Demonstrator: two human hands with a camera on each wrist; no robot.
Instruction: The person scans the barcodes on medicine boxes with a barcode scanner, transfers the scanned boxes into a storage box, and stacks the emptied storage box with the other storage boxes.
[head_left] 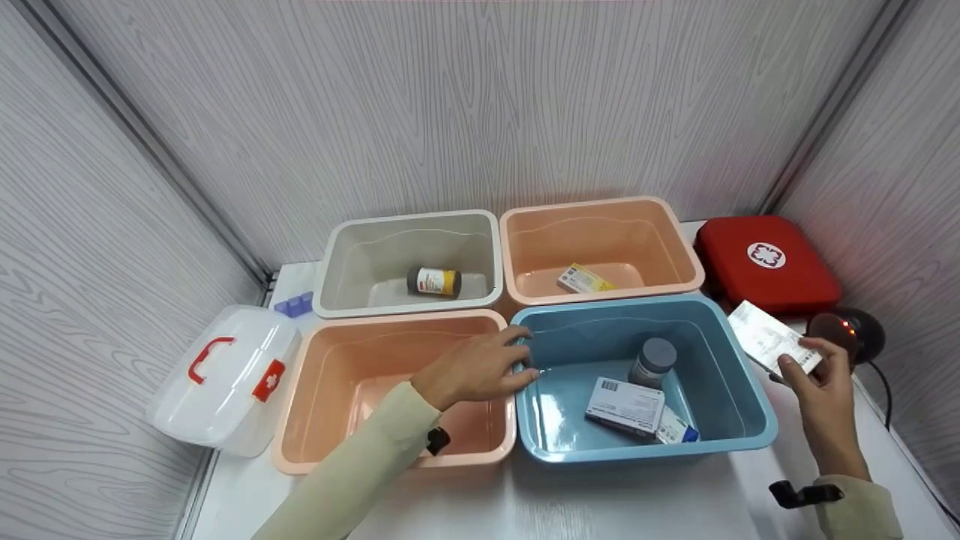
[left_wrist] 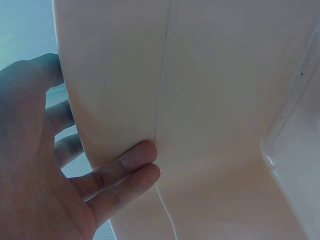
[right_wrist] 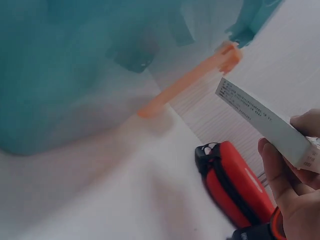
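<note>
My right hand (head_left: 829, 401) pinches a white medicine box (head_left: 769, 336) between thumb and fingers, beyond the blue bin's right side. Printed text runs along the box's narrow side in the right wrist view. My left hand (head_left: 480, 366) rests with relaxed fingers over the adjoining rims of the front peach bin (head_left: 319, 375) and the blue bin (head_left: 645, 454). In the left wrist view, two fingertips (left_wrist: 145, 152) touch a peach wall while other fingers pass behind its edge. Inside the blue bin are a grey-capped bottle (head_left: 654, 358), a white box (head_left: 624, 405) and a partly covered blue-and-white box (head_left: 675, 429).
Behind stand a grey bin (head_left: 409, 309) with a dark bottle (head_left: 435, 281) and another peach bin (head_left: 607, 294) with a yellow-and-white box (head_left: 583, 279). A red first-aid case (head_left: 772, 281) and corded black device (head_left: 862, 336) lie right; a clear kit (head_left: 225, 375) and purple pill organizer (head_left: 295, 304) left.
</note>
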